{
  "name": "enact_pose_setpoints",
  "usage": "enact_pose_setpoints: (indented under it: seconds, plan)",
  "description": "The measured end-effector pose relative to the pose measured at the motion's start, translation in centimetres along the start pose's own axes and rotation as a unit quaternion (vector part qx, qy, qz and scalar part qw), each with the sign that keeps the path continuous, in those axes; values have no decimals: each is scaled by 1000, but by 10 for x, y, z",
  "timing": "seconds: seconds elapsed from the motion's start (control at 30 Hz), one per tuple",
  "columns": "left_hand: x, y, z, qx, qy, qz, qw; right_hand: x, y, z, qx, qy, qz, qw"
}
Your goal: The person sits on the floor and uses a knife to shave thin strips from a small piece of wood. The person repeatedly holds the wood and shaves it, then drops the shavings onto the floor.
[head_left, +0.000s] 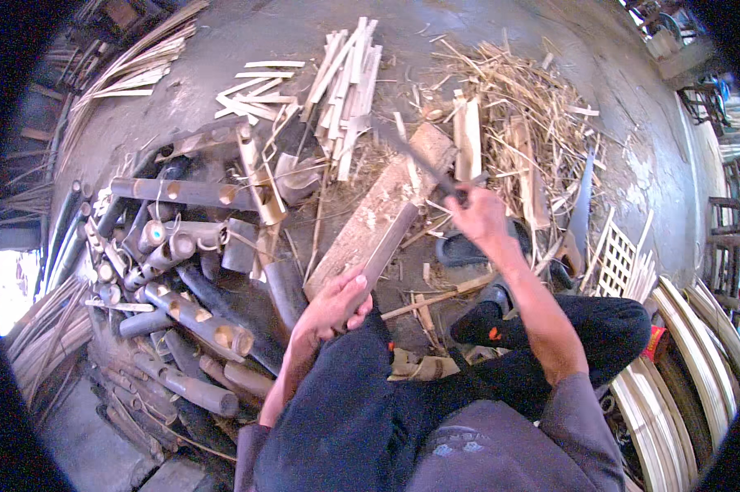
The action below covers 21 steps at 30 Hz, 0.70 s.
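Note:
My left hand (pixel 339 303) is closed around the near end of a split bamboo piece (pixel 393 238), which slants up and away to the right over a thick wooden board (pixel 362 217). Whether the piece touches the board I cannot tell. My right hand (pixel 478 215) grips the dark handle of a knife (pixel 426 164), its blade blurred and pointing up to the left above the far end of the board. Just beyond the board, a pale split bamboo length (pixel 468 135) lies by the shavings.
Cut bamboo tubes (pixel 194 316) are heaped at the left. Pale bamboo strips (pixel 349 90) lie at the far middle, with a pile of shavings (pixel 526 98) to their right. A handsaw (pixel 583 197), a lattice piece (pixel 616 258) and bundled strips (pixel 653 418) are on the right.

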<state>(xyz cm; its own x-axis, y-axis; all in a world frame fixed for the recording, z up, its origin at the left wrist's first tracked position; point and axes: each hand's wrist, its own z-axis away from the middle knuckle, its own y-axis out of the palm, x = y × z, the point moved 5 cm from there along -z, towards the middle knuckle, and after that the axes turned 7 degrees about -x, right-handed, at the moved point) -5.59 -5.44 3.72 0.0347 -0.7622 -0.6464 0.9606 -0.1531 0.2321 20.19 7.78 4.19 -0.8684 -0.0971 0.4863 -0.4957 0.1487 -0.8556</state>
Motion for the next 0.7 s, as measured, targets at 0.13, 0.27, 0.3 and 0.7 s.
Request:
enact_pose_setpoints:
  seconds: [0.13,0.27,0.3,0.7]
  plan:
    - [-13,7,-24,170,-69,151,971,35,14,1,55,-149,-171,972]
    - [-21,3,-38,76,114,306,942,34,34,23,111,30,-110,987]
    - [-29,18,-32,-49,293,57,953,41,44,28,122,80,-130,981]
    - [-35,3,-35,-67,86,290,951,65,51,47,166,-149,2,975]
